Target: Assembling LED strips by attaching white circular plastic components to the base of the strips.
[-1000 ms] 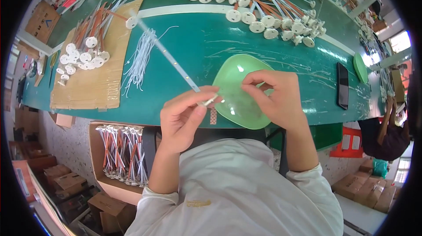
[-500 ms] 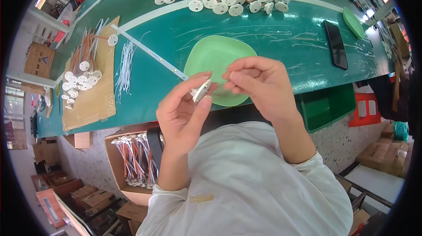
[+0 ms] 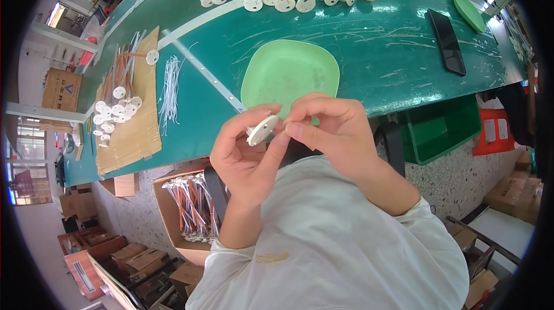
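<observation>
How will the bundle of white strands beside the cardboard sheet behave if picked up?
The bundle of white strands is probably floppy: its thin lengths curve loosely on the green table. It may spread or tangle, since its ends splay. It looks fairly light, being slim.

Loose, creased, whitish shirt [image 3: 340,229]; small yellow-gold mark [image 3: 272,258] on front; sleeves [image 3: 434,226] end near elbows; fingers [image 3: 311,135] bare.

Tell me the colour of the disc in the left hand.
The disc is white, best seen in the head view.
</observation>
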The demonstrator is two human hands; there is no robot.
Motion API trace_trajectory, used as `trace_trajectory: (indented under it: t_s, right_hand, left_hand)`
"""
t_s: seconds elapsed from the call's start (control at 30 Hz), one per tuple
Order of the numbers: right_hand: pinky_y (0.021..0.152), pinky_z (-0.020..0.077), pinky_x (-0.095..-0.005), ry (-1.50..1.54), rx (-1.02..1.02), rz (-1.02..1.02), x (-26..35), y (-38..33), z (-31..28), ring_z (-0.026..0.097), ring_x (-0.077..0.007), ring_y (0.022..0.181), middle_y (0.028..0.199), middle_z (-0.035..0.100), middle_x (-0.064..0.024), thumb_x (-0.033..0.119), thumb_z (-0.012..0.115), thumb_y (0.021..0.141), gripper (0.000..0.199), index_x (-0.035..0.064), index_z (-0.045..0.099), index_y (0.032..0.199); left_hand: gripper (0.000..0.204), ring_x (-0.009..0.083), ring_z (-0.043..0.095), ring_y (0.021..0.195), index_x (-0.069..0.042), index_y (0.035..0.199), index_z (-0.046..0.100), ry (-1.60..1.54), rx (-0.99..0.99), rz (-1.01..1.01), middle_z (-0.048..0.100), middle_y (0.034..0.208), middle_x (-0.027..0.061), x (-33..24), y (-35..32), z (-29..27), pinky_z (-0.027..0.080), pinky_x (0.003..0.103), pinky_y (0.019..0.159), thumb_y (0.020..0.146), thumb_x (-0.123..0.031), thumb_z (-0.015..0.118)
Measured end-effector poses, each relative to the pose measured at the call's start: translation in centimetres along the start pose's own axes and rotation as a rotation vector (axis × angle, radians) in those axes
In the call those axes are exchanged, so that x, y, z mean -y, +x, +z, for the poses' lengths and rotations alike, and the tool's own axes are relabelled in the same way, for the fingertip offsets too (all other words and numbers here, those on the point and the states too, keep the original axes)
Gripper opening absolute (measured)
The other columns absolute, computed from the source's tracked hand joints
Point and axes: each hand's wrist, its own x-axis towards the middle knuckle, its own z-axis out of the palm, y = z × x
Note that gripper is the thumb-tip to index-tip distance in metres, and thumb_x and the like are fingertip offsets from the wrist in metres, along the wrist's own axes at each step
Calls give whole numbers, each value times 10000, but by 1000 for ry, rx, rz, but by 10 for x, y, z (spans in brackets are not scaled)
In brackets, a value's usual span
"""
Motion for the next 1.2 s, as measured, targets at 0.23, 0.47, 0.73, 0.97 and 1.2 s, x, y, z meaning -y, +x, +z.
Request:
trace_trajectory:
  t_s: [0.23,0.47,0.73,0.97,1.2]
  right_hand:
    - [557,454,-240,-602,-14,-308,5,2,2,592,-156,672,923,671,-80,-34,724,778,161,27,737,926]
    - [524,502,-268,-917,42,-927,-5,8,-11,624,-209,644,907,683,-102,-27,743,682,204,-3,728,885]
    - [512,533,-274,-961,120,-912,2,-2,-16,660,-215,663,871,679,-124,-44,732,665,193,-49,695,854]
    - [489,510,-276,-1001,149,-810,6,-5,-13,650,-208,633,858,677,-119,-44,740,690,189,-48,681,870]
    - [507,500,-249,-675,154,-649,3,-9,-11,653,-188,617,844,700,-104,-55,729,699,198,-6,702,889]
  left_hand:
    - [390,150,648,932,53,1151,561,31,-37,-21,645,1125,199,1,-6,-3,526,264,830,796,174,667]
    - [369,159,657,939,53,1123,577,27,-30,-83,665,1086,174,-6,-6,-7,528,262,830,788,180,665]
    - [315,200,684,909,55,1036,618,140,84,-78,702,972,175,-11,-3,-11,544,288,825,756,186,681]
    - [306,193,674,928,52,1020,619,125,81,-111,690,1003,175,-9,-5,-11,547,290,819,752,172,702]
    - [295,134,632,752,35,961,616,28,127,-96,679,852,122,-5,-6,-18,506,250,664,723,143,752]
